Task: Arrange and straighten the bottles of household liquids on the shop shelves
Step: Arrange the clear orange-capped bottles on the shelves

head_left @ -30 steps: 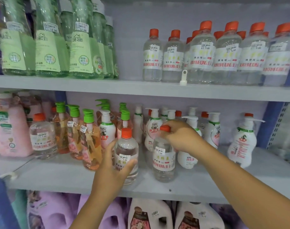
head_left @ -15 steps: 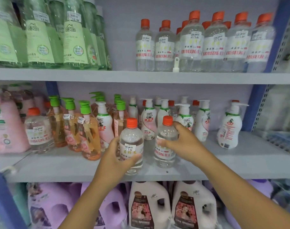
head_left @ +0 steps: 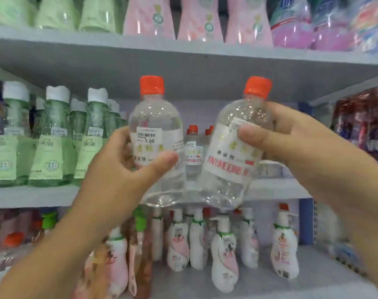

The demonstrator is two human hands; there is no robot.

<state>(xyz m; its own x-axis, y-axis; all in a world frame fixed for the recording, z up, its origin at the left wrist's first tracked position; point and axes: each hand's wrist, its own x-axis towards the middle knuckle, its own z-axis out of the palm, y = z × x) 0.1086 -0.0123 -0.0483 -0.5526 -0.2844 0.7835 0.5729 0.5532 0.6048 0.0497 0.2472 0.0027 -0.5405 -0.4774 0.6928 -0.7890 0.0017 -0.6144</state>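
In front of the middle grey shelf [head_left: 43, 196], two clear, round-shouldered plastic bottles with ribbed orange screw caps are held up in the air, side by side and just apart. The left hand [head_left: 119, 169] wraps its fingers and thumb round the left clear bottle [head_left: 156, 134], which stands upright with a white price sticker facing near. The right hand [head_left: 291, 143] grips the right clear bottle [head_left: 233, 156], thumb across its white paper label, the bottle tilted with its cap leaning right. Between and behind them, far back on the same shelf, stands a smaller-looking orange-capped bottle [head_left: 192, 152]. At the left of that shelf stand tall, green-tinted bottles with white caps [head_left: 52, 134]. On the shelf below are curved white pump bottles [head_left: 224, 251] with pink labels. The top shelf carries soft pink refill pouches [head_left: 149, 16].
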